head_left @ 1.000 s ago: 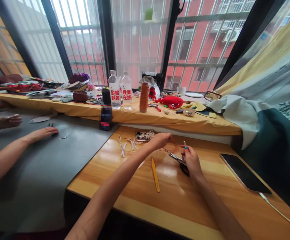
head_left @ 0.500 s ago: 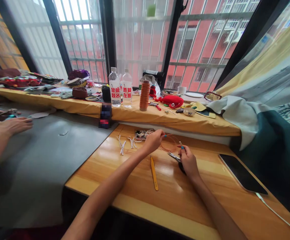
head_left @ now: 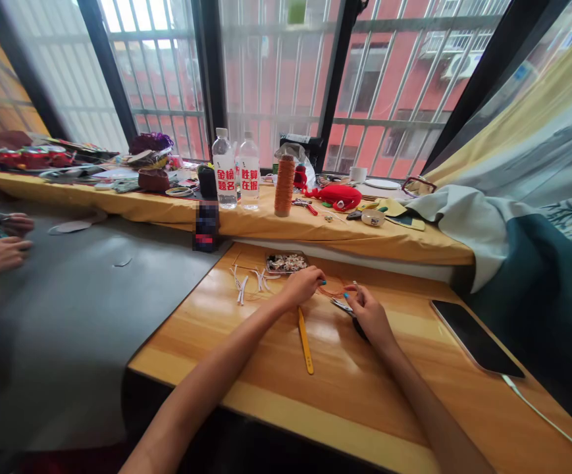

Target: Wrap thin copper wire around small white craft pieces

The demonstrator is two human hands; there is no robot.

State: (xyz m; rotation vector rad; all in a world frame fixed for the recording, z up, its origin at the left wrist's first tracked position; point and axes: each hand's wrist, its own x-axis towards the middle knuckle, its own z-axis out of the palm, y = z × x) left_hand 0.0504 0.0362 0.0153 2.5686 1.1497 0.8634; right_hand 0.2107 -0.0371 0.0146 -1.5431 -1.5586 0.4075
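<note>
My left hand is closed in a pinch on a thin orange cord, which loops over the wooden table between my hands. To its right, my right hand pinches a small pale piece, too small to name, between thumb and fingers. Scissors with dark handles lie on the table, partly hidden under my right hand. Yellow tweezers rest nearer to me, their tip close to my left wrist. Behind my left hand stands a clear box of small mixed pieces.
White strips lie left of the box. A phone with a charging cable is at the right. On the yellow-covered ledge stand two water bottles and an orange thread spool. Another person's hands work over the grey table.
My left hand has lowered slightly, and my right thumb and fingers have shifted left, narrowing the gap between my hands. The other person's hands have moved left.
</note>
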